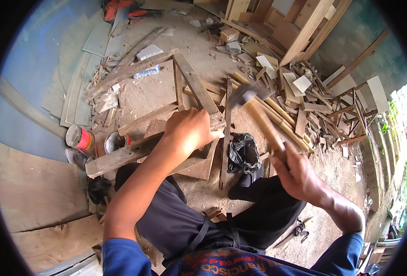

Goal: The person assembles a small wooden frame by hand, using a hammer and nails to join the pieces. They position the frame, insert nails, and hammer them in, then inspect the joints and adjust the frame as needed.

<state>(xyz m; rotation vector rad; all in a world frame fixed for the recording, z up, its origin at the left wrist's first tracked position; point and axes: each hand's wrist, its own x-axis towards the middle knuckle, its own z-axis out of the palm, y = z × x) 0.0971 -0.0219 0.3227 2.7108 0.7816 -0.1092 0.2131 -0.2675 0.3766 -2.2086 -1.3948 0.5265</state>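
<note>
My left hand (189, 131) grips the corner of a rough wooden frame (192, 80) where a long weathered plank (120, 156) meets it. My right hand (298, 175) is closed around the wooden handle of a hammer (261, 117). The hammer's metal head (242, 94) is raised and blurred, just to the right of the frame corner. A thin upright slat (225, 138) stands between the two hands.
A heap of wood offcuts (304, 92) lies at the right and back. Two open tin cans (79, 138) sit at the left beside the plank. A black plastic bag (242, 152) lies on the dirt floor by my knee. Boards lean at the left.
</note>
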